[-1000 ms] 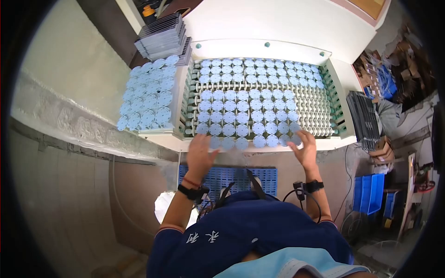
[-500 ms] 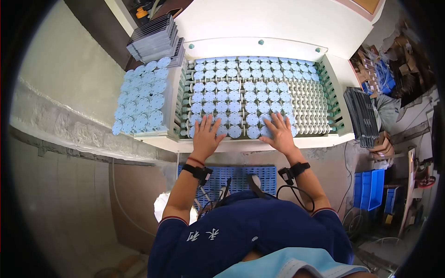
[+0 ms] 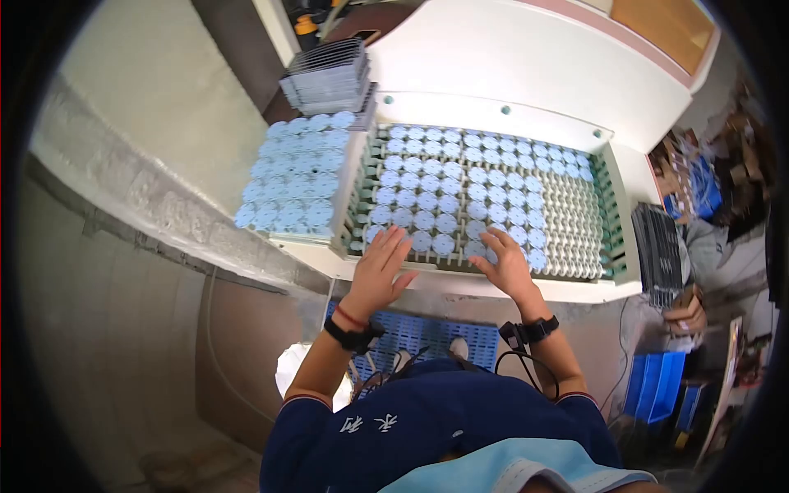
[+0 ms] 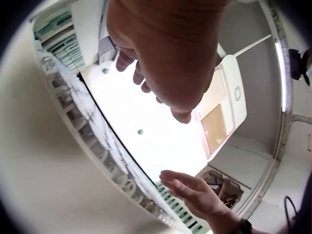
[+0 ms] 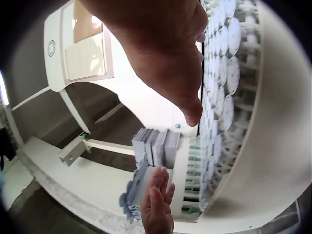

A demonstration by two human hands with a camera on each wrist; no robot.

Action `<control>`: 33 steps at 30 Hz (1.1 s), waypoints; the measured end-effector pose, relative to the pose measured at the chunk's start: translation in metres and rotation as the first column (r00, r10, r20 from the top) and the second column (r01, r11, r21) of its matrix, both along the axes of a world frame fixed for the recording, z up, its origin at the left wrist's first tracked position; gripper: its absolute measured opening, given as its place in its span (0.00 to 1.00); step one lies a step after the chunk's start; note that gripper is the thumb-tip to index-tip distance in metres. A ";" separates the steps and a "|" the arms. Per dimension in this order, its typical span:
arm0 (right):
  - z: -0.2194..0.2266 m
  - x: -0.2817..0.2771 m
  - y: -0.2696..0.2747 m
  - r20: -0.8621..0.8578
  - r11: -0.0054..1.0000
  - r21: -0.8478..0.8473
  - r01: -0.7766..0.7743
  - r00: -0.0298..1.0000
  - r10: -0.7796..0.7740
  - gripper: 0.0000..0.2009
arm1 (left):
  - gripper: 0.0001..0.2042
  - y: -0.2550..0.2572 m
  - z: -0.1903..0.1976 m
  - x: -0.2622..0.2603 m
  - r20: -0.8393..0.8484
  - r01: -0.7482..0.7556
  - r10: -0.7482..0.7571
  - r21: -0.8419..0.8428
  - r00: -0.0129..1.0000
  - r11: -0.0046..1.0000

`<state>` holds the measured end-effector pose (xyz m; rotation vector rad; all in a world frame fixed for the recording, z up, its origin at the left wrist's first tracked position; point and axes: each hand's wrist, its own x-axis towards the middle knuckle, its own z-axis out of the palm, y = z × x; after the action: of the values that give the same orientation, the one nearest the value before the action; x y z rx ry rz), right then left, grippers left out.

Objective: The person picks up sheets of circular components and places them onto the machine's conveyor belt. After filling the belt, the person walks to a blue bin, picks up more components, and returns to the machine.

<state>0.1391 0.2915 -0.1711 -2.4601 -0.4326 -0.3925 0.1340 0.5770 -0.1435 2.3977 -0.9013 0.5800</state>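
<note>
While both hands lie on its near edge, the sheet of pale blue discs (image 3: 448,201) rests flat on the roller bed (image 3: 575,230) of the white machine (image 3: 526,66), its long side running left to right across the rollers and its short side running away from the person toward the machine's hood. The left hand (image 3: 380,271) is spread, fingers straight and fanned over the discs at the near left corner, grasping nothing. The right hand (image 3: 505,263) lies likewise flat with relaxed fingers on the near row further right, also holding nothing. Bare white rollers show to the right of the sheet.

Just left of the bed, a second sheet of blue discs (image 3: 292,185) lies on the side ledge, and a stack of grey panels (image 3: 329,78) sits behind it. Another dark stack (image 3: 657,238) stands at the machine's right side.

From the head view the whole layout reads at once. The left wrist view shows instead the underside of that hand (image 4: 165,53) against the hood, with the right hand (image 4: 195,195) beyond. The right wrist view catches the discs (image 5: 226,73) edge-on along the rollers and the grey stack (image 5: 156,144) behind the left hand (image 5: 158,204).
</note>
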 end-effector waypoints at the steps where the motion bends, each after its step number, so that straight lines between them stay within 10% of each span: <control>1: 0.013 0.003 0.013 0.000 0.996 0.063 -0.066 0.998 0.066 0.22 | 0.26 0.013 0.024 -0.015 0.079 -0.050 0.051 -0.017 0.996 0.999; 4: 0.049 0.013 0.055 0.080 0.940 0.217 -0.262 0.965 0.250 0.16 | 0.23 0.064 0.063 -0.031 0.334 -0.383 0.440 -0.225 0.834 0.896; 8: 0.073 0.036 0.123 0.054 0.844 0.377 -0.382 0.919 0.391 0.16 | 0.23 0.142 0.082 -0.001 0.278 -0.775 0.829 -0.302 0.485 0.555; 14: 0.084 0.058 0.205 -0.087 0.875 0.397 -0.278 0.938 0.337 0.21 | 0.24 0.174 0.073 0.016 -0.201 -0.879 0.867 0.054 0.456 0.474; 25: 0.096 0.056 0.209 -0.383 0.887 0.460 -0.036 0.893 0.235 0.19 | 0.22 0.148 0.056 0.004 0.296 -0.877 0.843 -0.033 0.450 0.480; 33: 0.092 0.069 0.177 -0.441 0.614 0.760 0.211 0.862 0.250 0.14 | 0.21 0.109 0.064 -0.019 0.292 -0.791 0.768 -0.058 0.571 0.610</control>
<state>0.2077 0.4681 -0.0796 -1.5559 -0.0143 0.1064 0.1154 0.6864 -0.0795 2.7638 0.1500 1.2690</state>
